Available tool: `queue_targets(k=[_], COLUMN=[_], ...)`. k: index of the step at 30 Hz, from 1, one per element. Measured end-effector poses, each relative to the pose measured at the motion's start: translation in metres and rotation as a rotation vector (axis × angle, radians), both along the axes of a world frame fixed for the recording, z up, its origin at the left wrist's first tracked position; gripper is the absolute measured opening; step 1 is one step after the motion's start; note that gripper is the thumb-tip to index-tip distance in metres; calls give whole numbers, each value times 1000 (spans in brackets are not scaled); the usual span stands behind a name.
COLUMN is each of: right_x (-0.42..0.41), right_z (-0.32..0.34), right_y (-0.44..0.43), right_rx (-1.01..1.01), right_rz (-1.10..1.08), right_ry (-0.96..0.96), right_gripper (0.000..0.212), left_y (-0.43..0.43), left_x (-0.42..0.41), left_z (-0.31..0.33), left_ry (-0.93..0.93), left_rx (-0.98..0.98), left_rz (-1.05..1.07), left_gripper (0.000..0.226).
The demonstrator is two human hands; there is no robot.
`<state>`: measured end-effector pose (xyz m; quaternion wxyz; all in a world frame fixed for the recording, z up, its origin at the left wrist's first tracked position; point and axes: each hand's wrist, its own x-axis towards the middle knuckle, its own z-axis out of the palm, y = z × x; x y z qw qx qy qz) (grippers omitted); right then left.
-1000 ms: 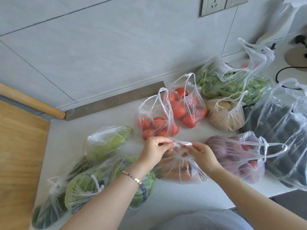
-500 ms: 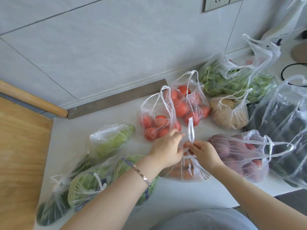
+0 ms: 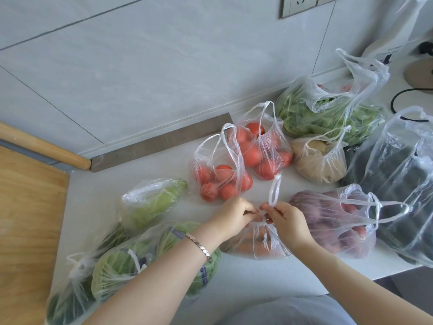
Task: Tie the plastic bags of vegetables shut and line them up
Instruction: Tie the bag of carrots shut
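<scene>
While a bag of carrots lies near the counter's front edge, the left hand and right hand pinch its twisted handles, one handle loop standing upright. Two tomato bags sit just behind, untied.

No legible text or labels anywhere

A home kitchen: white countertop, tiled wall, wall socket, bagged vegetables

left hand pinching bag handles | right hand pinching them
</scene>
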<state>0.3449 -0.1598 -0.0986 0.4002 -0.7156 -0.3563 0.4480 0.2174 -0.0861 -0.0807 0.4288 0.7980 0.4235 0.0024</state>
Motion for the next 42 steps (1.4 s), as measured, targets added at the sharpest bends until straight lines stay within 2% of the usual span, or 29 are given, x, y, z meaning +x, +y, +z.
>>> queue_targets(k=[5,9,11,12,15,17,20,22,25,29,34,37,42], right_x=[-8,-11,-11,-11,-14,-15,-17,-18,-15,-6,-11,-15,-9], right_z=[-13,-8,-2,0,5,6,4,1,-2,-6,-6,-6,0], right_y=[6,11,9,8,0,-4,-5,-1,3,6,7,4,4], right_rx=[-158,-167,-176,-170,-92,-23,-15,-30,1,49,38,-9,-53], right_rz=[-225,-245,-207,-165,35,149,288,366,438,503,238,103,105], right_ry=[160,115,141,125,-87,-268,-474,-524,-514,-495,-310,-206,-143], right_gripper=[24,11,41,46,30,29,29,26,24,20,15,17,16], left_y=[-8,-7,-5,-4,-3,-1,1,1,-1,-6,-11,-12,-12], left_x=[1,4,3,3,2,0,-1,-1,-4,-8,-6,-6,-6], left_z=[-10,-12,-12,-12,-13,-13,-13,-11,-8,-5,-7,-6,-4], left_ry=[13,25,35,40,49,64,106,127,127,33,-35,-23,22], left_rx=[2,24,-27,-64,-231,-310,-319,-284,-266,-336,-245,-190,-24], left_rz=[58,125,175,193,261,256,199,194,195,240,346,318,195], left_gripper=[28,23,22,23,26,31,32,35,35,30,27,25,22])
